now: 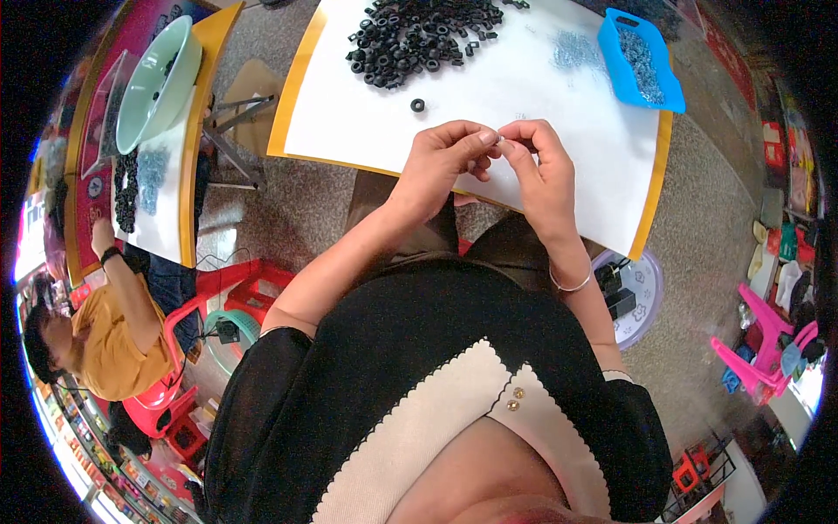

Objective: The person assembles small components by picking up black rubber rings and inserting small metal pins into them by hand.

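My left hand point(441, 162) and my right hand point(541, 170) meet fingertip to fingertip over the near edge of a white table top point(541, 96). Between the fingertips is a tiny shiny metal part point(499, 138), pinched by both hands. A heap of black rubber rings point(419, 35) lies at the far side of the table. One loose black ring point(418, 105) sits apart, just beyond my left hand. A small pile of silvery metal parts point(574, 51) lies to the right of the heap.
A blue plastic tray point(642, 61) with more metal parts stands at the table's far right. To the left is a second table point(175, 201) with a pale green bowl point(157, 83) and more black rings. A person in an orange shirt point(109, 341) sits there. Pink stools point(764, 349) stand at right.
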Available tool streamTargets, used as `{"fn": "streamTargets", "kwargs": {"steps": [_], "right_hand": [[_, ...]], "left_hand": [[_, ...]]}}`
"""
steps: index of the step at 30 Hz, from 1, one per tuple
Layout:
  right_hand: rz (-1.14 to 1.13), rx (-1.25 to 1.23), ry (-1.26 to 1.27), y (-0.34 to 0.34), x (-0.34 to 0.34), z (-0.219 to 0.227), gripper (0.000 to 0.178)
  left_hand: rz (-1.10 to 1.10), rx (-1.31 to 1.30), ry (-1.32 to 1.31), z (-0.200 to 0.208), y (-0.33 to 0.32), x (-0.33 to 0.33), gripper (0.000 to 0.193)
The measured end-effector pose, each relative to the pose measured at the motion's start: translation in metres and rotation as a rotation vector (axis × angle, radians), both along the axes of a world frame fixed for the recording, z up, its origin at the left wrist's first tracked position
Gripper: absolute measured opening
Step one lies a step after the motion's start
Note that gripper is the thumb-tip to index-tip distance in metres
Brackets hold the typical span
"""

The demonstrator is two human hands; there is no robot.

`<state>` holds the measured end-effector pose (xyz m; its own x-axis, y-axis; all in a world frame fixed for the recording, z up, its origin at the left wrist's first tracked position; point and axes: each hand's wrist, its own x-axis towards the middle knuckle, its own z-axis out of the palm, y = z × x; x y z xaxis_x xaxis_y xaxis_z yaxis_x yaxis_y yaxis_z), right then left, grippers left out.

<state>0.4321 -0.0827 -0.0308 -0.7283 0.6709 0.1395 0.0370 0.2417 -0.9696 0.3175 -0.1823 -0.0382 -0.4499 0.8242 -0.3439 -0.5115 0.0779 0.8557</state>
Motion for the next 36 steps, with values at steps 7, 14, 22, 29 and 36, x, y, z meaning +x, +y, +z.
{"fn": "streamTargets", "kwargs": {"steps": [7,14,22,29,36], "right_hand": [[-0.032,-0.148,-0.101,0.001,0.0,-0.001,0.016],[0.014,-0.087,-0.138,-0.001,-0.003,-0.006,0.017],[-0.04,-0.085,-0.096,0.002,0.0,-0.012,0.012],[-0.021,-0.093,-0.138,-0.001,-0.003,-0.009,0.012],[-0.041,-0.035,-0.127,-0.002,-0.002,-0.007,0.012]], "left_hand": [[0.083,0.023,0.123,-0.002,0.001,0.0,0.016],[0.101,-0.025,0.414,-0.006,-0.001,0.006,0.015],[0.148,-0.088,0.724,-0.008,-0.016,-0.013,0.016],[0.237,-0.377,1.123,-0.009,-0.022,-0.068,0.016],[0.048,-0.405,1.226,-0.014,-0.017,-0.065,0.02]]}}
